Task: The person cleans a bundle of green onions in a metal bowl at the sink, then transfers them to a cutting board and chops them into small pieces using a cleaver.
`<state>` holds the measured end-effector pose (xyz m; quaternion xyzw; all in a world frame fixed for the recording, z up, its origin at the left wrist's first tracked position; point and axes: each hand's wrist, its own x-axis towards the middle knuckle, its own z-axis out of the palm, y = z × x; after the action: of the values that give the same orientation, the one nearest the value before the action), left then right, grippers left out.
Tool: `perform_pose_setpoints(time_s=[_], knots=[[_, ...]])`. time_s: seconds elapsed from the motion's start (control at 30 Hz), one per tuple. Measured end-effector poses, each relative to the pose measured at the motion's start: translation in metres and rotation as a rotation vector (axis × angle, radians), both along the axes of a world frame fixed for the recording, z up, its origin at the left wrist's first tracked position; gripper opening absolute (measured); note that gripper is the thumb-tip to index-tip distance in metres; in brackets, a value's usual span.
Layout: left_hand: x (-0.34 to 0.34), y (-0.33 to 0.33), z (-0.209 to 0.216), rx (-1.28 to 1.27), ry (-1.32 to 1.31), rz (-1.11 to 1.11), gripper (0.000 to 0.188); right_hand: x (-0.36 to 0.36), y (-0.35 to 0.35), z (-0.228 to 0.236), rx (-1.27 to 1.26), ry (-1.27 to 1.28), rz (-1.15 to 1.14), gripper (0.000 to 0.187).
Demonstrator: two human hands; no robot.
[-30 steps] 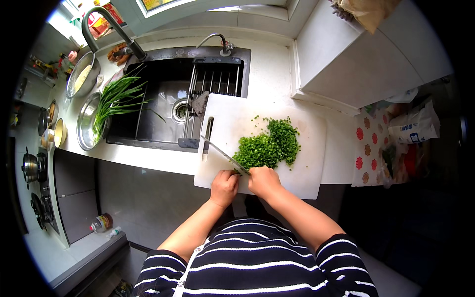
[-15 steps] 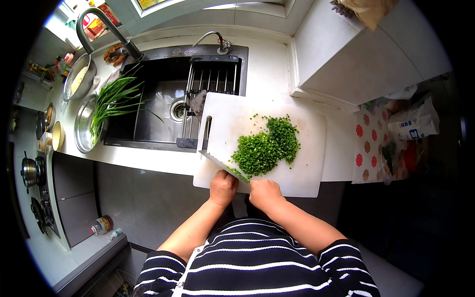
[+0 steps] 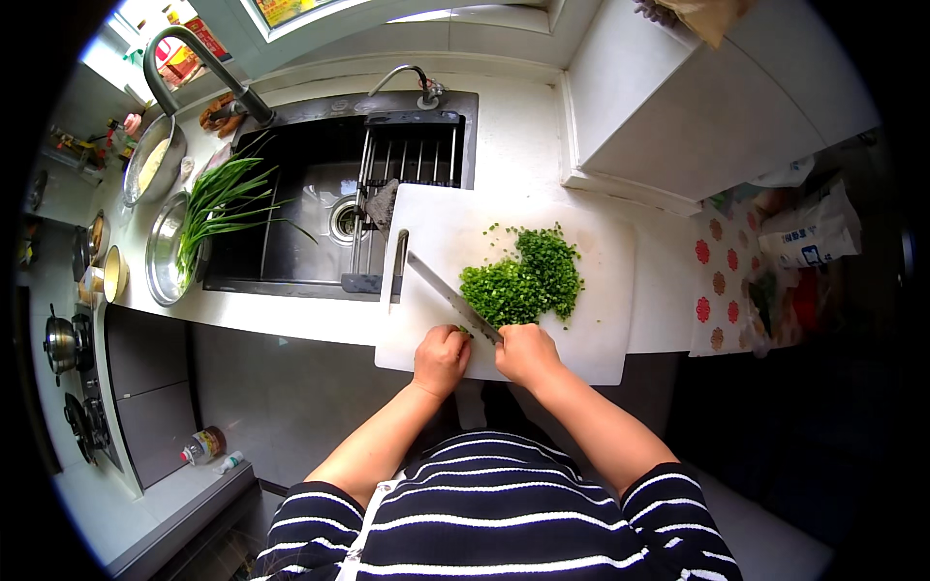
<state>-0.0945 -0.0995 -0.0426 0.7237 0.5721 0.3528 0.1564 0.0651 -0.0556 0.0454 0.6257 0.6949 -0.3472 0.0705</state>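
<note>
A white cutting board (image 3: 605, 339) lies on the counter, its handle slot at the left. Heaped on it are finely chopped green onions (image 3: 523, 281). My right hand (image 3: 528, 353) grips a kitchen knife (image 3: 450, 295) at the board's near edge, its blade slanting up and left along the heap's left side. My left hand (image 3: 441, 360) is closed just left of the knife handle. A bit of green shows at its fingertips, most likely green onion, but the fingers hide most of what they hold.
Behind and left of the board is a dark sink (image 3: 310, 247) with a metal rack (image 3: 360, 242) at its right. Long green stalks (image 3: 228, 208) hang from a metal bowl (image 3: 160, 257) over the sink. A flowered cloth (image 3: 715, 281) and bags are at the right.
The knife has moved right against the chopped heap, and its blade has tilted so that it looks narrower. My right hand has shifted slightly right; my left hand stays near the board's edge.
</note>
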Motion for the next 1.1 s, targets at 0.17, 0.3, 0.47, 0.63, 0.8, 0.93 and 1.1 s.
perform_pose_setpoints(time_s=[0.17, 0.3, 0.47, 0.63, 0.8, 0.93, 1.1], knots=[[0.001, -0.001, 0.0, -0.024, 0.034, 0.023, 0.009, 0.002, -0.017, 0.007, 0.011, -0.017, 0.088, 0.017], [0.002, 0.0, 0.002, 0.02, 0.035, 0.012, 0.008, 0.0, -0.025, 0.0, 0.095, -0.016, 0.056, 0.015], [-0.004, 0.001, 0.009, 0.109, 0.17, -0.081, 0.008, -0.006, -0.022, 0.003, 0.036, -0.065, 0.051, 0.015], [-0.006, 0.0, 0.007, 0.099, 0.145, -0.11, 0.007, -0.023, -0.006, -0.005, -0.003, -0.062, 0.074, 0.015], [-0.004, 0.002, 0.009, 0.057, 0.054, -0.067, 0.01, -0.014, 0.007, -0.02, 0.089, 0.116, -0.022, 0.015], [-0.006, 0.001, 0.005, 0.012, 0.06, -0.043, 0.011, -0.006, -0.006, 0.003, 0.023, 0.055, -0.014, 0.016], [-0.006, 0.001, 0.005, 0.006, 0.069, -0.045, 0.009, -0.004, -0.024, 0.003, 0.095, 0.018, 0.052, 0.014]])
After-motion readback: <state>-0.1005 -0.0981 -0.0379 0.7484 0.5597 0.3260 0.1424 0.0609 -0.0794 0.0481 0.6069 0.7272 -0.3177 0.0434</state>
